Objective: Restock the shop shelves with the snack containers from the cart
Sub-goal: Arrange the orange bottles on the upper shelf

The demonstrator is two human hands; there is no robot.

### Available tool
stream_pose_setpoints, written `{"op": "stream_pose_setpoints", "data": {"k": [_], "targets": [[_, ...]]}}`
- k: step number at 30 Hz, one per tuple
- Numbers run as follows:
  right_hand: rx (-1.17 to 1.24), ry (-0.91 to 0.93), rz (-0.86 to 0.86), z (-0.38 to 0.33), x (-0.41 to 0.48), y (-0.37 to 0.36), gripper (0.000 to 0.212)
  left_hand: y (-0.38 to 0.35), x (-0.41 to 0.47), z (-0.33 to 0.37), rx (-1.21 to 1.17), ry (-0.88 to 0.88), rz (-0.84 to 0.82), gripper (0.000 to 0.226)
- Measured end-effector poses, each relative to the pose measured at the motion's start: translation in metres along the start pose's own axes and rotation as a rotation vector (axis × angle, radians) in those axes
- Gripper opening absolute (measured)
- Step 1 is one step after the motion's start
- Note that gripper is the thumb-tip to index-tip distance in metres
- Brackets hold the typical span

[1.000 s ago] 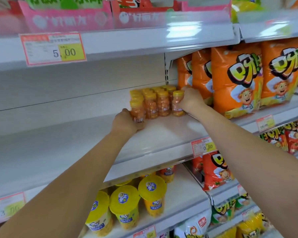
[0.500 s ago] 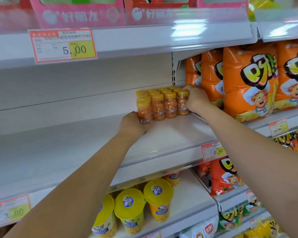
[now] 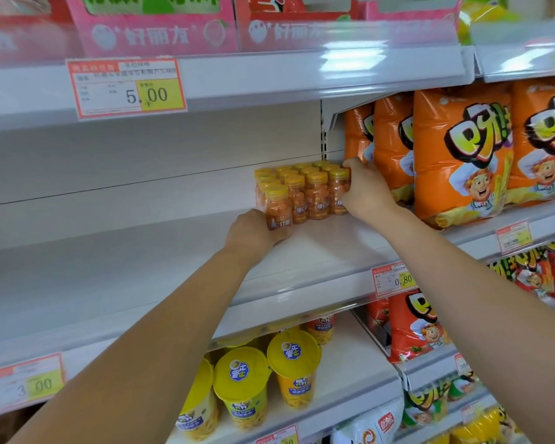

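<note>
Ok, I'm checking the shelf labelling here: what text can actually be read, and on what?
"5.00": top price tag.
"0.80": middle price tag.
"3.00": lower-left price tag.
"好丽友": pink display box.
"呀!": orange bags.
"维C": bottle pack labels, rest blurred.
Small print on the tags and the yellow cups: too blurred to read.

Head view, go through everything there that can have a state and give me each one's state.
bottle pack: upright on the shelf, all yellow caps on, gripped at both ends.
left hand: curled round the pack's front left corner.
right hand: fingers curled over the pack's right end.
orange snack bags: sealed, standing upright beside the pack.
yellow-lidded cups: lids on, upright, one tier down.
</note>
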State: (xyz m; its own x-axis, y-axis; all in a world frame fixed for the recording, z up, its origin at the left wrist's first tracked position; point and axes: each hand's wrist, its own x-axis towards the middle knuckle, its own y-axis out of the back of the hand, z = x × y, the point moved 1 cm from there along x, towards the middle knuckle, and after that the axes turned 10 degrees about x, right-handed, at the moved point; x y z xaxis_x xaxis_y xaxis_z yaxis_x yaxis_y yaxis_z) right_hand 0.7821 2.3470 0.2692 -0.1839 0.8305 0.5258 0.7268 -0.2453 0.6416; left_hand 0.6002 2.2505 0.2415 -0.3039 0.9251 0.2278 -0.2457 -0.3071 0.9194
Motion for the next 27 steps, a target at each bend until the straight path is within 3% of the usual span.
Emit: {"op": "stream_pose_setpoints", "data": {"k": [6,10,13,15,17,20,22,25,27], "targets": [[0.052,0.135,-0.017,-0.027,-0.051,0.022,0.046,0.006,-0.011,0.009,0.135,-0.021,-0.046,0.043],[0.169,0.174,-0.026,-0.041,-0.091,0.042,0.032,0.024,-0.041,0.019,0.205,0.006,-0.048,0.039],[0.262,0.225,-0.015,-0.052,-0.136,0.054,0.016,0.033,-0.088,0.019,0.096,-0.037,0.155,0.031],[0.288,0.234,-0.050,-0.056,-0.171,0.057,0.018,0.032,-0.140,0.014,-0.058,-0.132,0.387,0.024],[0.295,0.225,-0.133,-0.057,-0.205,0.053,0.022,0.025,-0.195,0.005,-0.165,-0.170,0.466,0.032],[0.319,0.165,-0.294,-0.047,-0.256,0.029,0.033,-0.011,-0.263,-0.025,-0.136,-0.119,0.292,0.046],[0.314,0.087,-0.417,-0.032,-0.289,0.001,0.028,-0.046,-0.296,-0.052,-0.100,-0.036,0.122,0.050],[0.235,-0.043,-0.619,-0.001,-0.339,-0.050,0.017,-0.096,-0.335,-0.094,-0.124,0.142,-0.112,0.040],[0.137,-0.145,-0.717,0.022,-0.371,-0.087,0.027,-0.123,-0.353,-0.119,-0.116,0.268,-0.244,0.021]]}}
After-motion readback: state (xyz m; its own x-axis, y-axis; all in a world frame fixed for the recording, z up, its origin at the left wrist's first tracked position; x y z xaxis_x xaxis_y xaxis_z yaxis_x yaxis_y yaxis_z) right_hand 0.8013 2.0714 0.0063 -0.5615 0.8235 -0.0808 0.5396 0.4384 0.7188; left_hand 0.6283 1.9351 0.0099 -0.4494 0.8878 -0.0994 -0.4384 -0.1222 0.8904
